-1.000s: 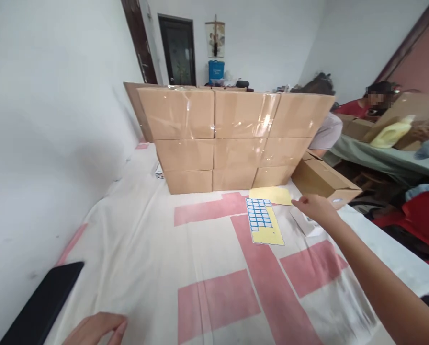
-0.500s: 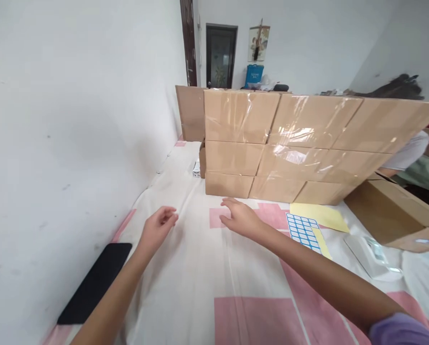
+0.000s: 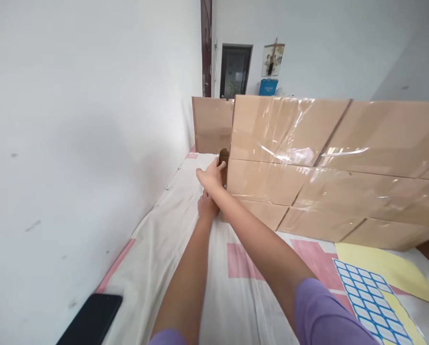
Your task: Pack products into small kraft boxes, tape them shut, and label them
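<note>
Both my hands are at the left end of a wall of taped brown cardboard boxes [image 3: 268, 179]. My right hand [image 3: 211, 177] is uppermost, its thumb and a finger spread apart, beside the brown cardboard flap [image 3: 224, 155] at that end. Just below it, my left hand [image 3: 206, 206] sits low near the cloth, partly covered by my right wrist. Its fingertips are hidden, so I cannot see whether it holds anything. The small white printed box seen earlier at this corner is mostly hidden behind my hands.
A white and pink cloth [image 3: 171, 230] covers the surface, with a white wall along the left. A black phone [image 3: 92, 318] lies at lower left. Blue-bordered label stickers [image 3: 372, 302] and a yellow sheet [image 3: 390, 268] lie at right. Another cardboard panel [image 3: 212, 124] stands behind.
Both hands have moved forward, from above the cloth to the boxes' left end, and my right arm now crosses over the left hand. The view has shifted closer to the boxes.
</note>
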`<state>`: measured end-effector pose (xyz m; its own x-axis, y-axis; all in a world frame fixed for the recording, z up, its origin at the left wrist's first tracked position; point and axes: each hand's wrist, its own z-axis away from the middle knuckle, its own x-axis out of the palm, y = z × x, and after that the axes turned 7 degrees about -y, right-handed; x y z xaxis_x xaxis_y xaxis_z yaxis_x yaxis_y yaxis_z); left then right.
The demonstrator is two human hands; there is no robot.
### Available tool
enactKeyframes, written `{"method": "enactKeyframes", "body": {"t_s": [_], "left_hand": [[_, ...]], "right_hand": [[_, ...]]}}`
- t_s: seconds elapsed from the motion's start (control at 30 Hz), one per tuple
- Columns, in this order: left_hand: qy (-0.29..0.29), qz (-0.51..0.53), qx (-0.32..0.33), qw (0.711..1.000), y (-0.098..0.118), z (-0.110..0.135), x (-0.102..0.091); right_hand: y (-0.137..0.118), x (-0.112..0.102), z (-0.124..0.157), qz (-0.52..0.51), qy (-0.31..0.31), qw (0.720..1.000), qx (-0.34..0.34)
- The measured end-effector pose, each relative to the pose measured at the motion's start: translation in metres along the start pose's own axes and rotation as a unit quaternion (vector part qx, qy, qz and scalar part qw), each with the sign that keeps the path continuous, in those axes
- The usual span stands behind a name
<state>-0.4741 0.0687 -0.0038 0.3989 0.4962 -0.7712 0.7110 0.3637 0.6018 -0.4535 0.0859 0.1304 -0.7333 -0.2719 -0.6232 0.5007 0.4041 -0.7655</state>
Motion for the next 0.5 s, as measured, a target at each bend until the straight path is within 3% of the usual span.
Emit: {"method": "enactKeyframes", "body": {"t_s": [0.2, 0.37, 0.5], "left_hand": [[-0.021, -0.036, -0.020, 0.999, -0.014, -0.014, 0.015], [-0.064, -0.038, -0.001, 0.997, -0.016, -0.012, 0.016], [-0.044, -0.030, -0.020, 0.998, -0.015, -0.012, 0.018]], "right_hand": [[0.014, 0.003, -0.024, 0.079, 0.014, 0.997, 0.009], [0.014, 0.002, -0.025, 0.103, 0.018, 0.994, 0.008], [0.012, 0.001, -0.019, 0.135, 0.023, 0.991, -0.004]]}}
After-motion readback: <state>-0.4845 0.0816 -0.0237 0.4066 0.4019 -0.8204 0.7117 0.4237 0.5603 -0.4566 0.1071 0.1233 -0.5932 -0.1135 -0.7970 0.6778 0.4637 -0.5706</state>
